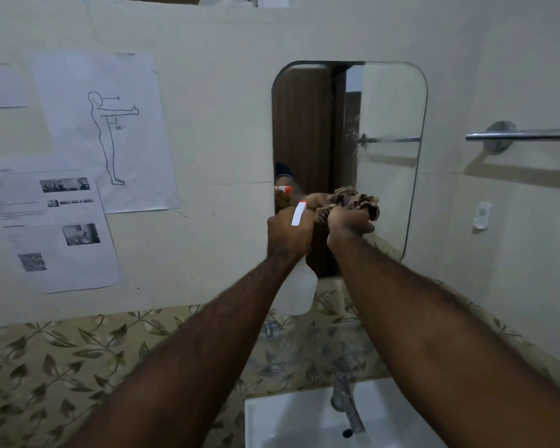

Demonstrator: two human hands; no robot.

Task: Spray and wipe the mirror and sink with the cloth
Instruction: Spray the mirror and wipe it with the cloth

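A rounded mirror (385, 118) hangs on the cream wall above a white sink (272, 421). My left hand (288, 236) grips a translucent white spray bottle (299, 292) with a white and orange nozzle, held up at the mirror's lower left corner. My right hand (349, 224) is closed on a bunched brown cloth (358, 202), which is pressed against the lower part of the mirror. Wet streaks run down the glass above the cloth. Both forearms reach up from the bottom of the view.
A chrome tap (345, 399) stands at the back of the sink. A chrome towel rail (524, 135) is fixed to the wall on the right, with a small white hook (481, 215) below it. Printed paper sheets (104, 130) are taped to the wall at the left.
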